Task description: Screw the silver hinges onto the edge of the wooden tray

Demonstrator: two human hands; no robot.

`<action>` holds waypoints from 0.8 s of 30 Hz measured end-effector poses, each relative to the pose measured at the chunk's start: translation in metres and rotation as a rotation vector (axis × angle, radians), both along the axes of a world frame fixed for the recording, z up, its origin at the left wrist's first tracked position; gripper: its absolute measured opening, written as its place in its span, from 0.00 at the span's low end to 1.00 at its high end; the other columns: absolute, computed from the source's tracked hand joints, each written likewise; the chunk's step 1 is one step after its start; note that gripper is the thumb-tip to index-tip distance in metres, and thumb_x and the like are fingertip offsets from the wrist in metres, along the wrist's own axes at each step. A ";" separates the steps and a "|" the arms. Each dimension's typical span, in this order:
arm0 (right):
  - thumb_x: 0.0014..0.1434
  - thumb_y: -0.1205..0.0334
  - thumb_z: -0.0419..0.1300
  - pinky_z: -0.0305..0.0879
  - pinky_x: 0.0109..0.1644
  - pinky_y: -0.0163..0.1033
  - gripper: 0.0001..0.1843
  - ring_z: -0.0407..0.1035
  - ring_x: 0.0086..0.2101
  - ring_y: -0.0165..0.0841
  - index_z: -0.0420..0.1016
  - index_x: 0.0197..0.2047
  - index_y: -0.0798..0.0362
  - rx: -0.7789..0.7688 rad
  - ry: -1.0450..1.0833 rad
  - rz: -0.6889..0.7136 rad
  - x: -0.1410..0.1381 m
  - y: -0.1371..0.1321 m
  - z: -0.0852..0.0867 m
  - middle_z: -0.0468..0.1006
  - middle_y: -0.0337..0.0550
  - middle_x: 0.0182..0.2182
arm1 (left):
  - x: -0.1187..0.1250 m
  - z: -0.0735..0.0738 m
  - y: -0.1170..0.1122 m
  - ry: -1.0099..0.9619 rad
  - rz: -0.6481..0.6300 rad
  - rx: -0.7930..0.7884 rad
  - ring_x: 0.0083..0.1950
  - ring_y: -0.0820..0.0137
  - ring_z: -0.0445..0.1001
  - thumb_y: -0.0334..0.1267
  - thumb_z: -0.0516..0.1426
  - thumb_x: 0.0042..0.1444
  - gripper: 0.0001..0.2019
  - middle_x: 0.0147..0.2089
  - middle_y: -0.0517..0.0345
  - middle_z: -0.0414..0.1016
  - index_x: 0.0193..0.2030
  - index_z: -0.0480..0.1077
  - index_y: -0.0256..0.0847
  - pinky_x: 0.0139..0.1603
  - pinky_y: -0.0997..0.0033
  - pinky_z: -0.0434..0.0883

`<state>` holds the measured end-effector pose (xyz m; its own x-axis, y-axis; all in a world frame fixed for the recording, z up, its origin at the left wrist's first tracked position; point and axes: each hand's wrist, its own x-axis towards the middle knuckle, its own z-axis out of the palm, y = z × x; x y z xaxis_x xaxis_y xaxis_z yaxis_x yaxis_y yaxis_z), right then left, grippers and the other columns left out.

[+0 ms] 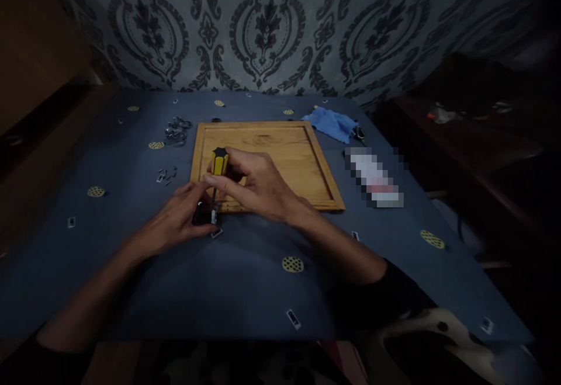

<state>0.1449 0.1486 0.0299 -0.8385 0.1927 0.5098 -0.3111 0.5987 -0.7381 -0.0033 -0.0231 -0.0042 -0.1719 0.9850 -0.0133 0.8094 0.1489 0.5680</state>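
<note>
My right hand (258,183) is closed around the yellow and black handle of a screwdriver (220,163), which stands nearly upright with its shaft pointing down. Below the shaft, a small shiny metal fitting (214,216) sits at the near left edge of a framed wooden panel (280,166). My left hand (179,218) curls round that fitting, thumb on the near side and fingers by the screwdriver shaft. Its exact grip is partly hidden in shadow. The panel lies flat, its raised border facing up. Whether a screw is under the tip is too small to tell.
Left of the panel lie a pile of metal fittings (176,132) and several small screws (166,175). A blue cloth (331,124) is at the back right, a dark-handled tool (359,133) beside it. A pixelated pale box (374,177) lies right of the panel on the blue tablecloth (249,291).
</note>
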 end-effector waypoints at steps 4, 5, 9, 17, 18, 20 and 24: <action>0.73 0.50 0.60 0.57 0.35 0.37 0.21 0.63 0.29 0.29 0.59 0.31 0.49 0.066 0.046 -0.037 -0.001 0.004 -0.001 0.65 0.32 0.26 | 0.000 0.001 0.000 -0.020 -0.039 0.025 0.55 0.52 0.76 0.51 0.64 0.61 0.25 0.49 0.54 0.78 0.62 0.67 0.48 0.57 0.50 0.75; 0.73 0.51 0.60 0.56 0.35 0.37 0.21 0.62 0.29 0.29 0.58 0.31 0.48 0.082 0.056 -0.039 -0.001 0.005 -0.002 0.64 0.32 0.25 | 0.000 0.000 -0.001 -0.017 -0.040 0.029 0.55 0.52 0.76 0.52 0.64 0.62 0.25 0.49 0.54 0.78 0.62 0.67 0.48 0.57 0.50 0.75; 0.74 0.51 0.58 0.54 0.35 0.37 0.21 0.61 0.29 0.29 0.55 0.31 0.48 0.121 0.034 -0.045 -0.002 0.005 -0.006 0.63 0.32 0.25 | -0.003 -0.006 -0.002 -0.002 -0.027 0.027 0.54 0.52 0.76 0.54 0.64 0.61 0.29 0.50 0.51 0.77 0.65 0.66 0.47 0.55 0.51 0.76; 0.74 0.47 0.57 0.51 0.34 0.37 0.23 0.58 0.27 0.28 0.55 0.31 0.48 0.097 0.024 -0.031 -0.005 0.004 -0.012 0.62 0.31 0.24 | -0.002 -0.001 -0.002 -0.004 -0.022 0.017 0.52 0.54 0.75 0.53 0.64 0.61 0.23 0.48 0.53 0.76 0.57 0.69 0.45 0.55 0.52 0.76; 0.74 0.47 0.57 0.51 0.34 0.37 0.23 0.58 0.27 0.28 0.55 0.31 0.48 0.089 0.027 -0.027 -0.005 0.004 -0.012 0.62 0.31 0.24 | -0.002 -0.001 -0.002 -0.007 -0.024 0.022 0.52 0.54 0.75 0.53 0.64 0.61 0.23 0.48 0.53 0.76 0.57 0.69 0.45 0.55 0.52 0.76; 0.74 0.47 0.57 0.51 0.34 0.37 0.23 0.58 0.27 0.28 0.55 0.31 0.48 0.079 0.026 -0.019 -0.005 0.004 -0.011 0.62 0.31 0.24 | -0.002 -0.002 -0.002 -0.009 -0.022 0.028 0.52 0.54 0.75 0.54 0.64 0.61 0.23 0.48 0.53 0.75 0.57 0.70 0.46 0.54 0.52 0.76; 0.75 0.47 0.56 0.52 0.35 0.36 0.22 0.59 0.28 0.28 0.56 0.32 0.48 0.077 0.013 0.007 -0.003 0.003 -0.009 0.63 0.32 0.25 | -0.002 -0.003 -0.002 -0.004 -0.022 0.016 0.53 0.53 0.75 0.55 0.64 0.61 0.23 0.49 0.53 0.76 0.57 0.69 0.46 0.54 0.52 0.76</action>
